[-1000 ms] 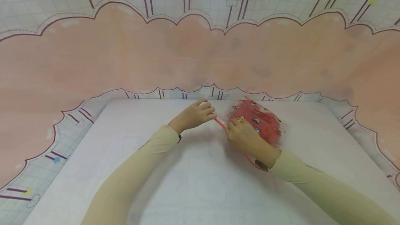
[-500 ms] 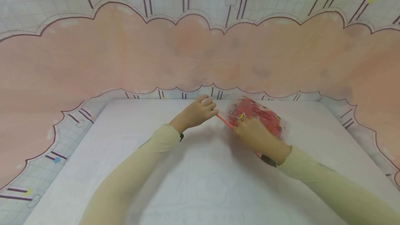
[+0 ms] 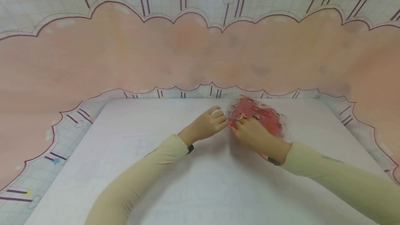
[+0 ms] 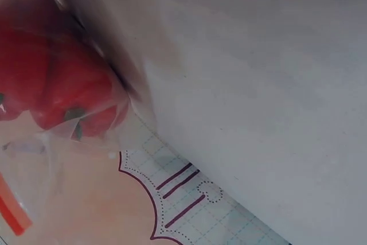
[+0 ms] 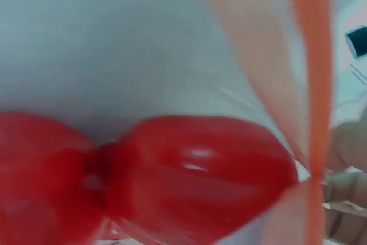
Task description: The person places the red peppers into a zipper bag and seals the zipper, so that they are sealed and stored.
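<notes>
A clear zip bag (image 3: 265, 114) printed with small cartoon figures lies toward the far side of the table, right of centre. Inside it are red bell peppers (image 4: 74, 90) with green stems, glossy and close up in the right wrist view. An orange-red zip strip (image 5: 314, 96) runs along the bag's near edge. With curled fingers my left hand (image 3: 205, 125) pinches the strip's left end. My right hand (image 3: 254, 135) grips the strip just beside it, and the two hands almost meet. The fingertips of both are partly hidden in the head view.
The bag rests on a white table (image 3: 175, 190) with faint printing. Behind and around it hangs a peach cloth (image 3: 150, 55) with scalloped edges and candle-like drawings. The table's far edge lies just beyond the bag.
My right hand first shifted a little right along the strip. My left hand then moved right and nearer, closing up to it, so less strip shows between them.
</notes>
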The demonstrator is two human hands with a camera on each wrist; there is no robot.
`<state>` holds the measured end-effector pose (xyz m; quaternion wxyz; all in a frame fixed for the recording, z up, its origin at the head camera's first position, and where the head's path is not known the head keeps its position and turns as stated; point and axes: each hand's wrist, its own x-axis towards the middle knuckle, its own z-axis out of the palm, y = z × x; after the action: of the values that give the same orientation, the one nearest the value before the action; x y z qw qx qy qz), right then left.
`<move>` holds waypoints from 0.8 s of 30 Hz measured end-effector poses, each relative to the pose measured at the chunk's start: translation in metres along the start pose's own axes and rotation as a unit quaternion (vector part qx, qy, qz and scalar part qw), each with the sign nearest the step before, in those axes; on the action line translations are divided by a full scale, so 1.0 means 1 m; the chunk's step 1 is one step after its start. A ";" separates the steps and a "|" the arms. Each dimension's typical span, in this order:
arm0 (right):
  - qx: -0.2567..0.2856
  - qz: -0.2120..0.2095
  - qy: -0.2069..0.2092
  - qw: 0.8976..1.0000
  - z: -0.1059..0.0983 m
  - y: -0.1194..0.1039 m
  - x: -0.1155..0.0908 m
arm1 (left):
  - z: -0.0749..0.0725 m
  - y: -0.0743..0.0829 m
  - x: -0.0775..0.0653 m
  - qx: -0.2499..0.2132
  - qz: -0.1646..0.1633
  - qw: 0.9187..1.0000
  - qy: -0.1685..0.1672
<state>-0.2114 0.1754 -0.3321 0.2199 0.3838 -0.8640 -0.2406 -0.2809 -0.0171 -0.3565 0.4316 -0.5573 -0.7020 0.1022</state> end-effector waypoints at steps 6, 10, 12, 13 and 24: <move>0.001 0.008 0.004 1.000 0.002 -0.001 -0.003 | 0.003 0.004 0.002 0.011 -0.012 1.000 0.013; 0.001 0.014 0.006 1.000 0.003 0.001 -0.005 | 0.007 0.005 0.001 0.018 -0.009 1.000 0.013; 0.002 0.017 -0.002 1.000 0.003 0.001 -0.006 | 0.010 0.005 0.000 0.019 -0.010 1.000 0.011; 0.002 0.019 -0.008 1.000 0.003 0.001 -0.007 | 0.011 0.005 -0.001 0.019 -0.012 1.000 0.008; 0.015 0.045 -0.103 0.994 0.001 0.000 -0.015 | 0.025 -0.005 -0.010 0.013 -0.016 1.000 -0.023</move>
<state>-0.2033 0.1871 -0.3355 0.1350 0.3208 -0.9019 -0.2557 -0.3023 -0.0193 -0.3740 0.4241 -0.5376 -0.7194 0.1169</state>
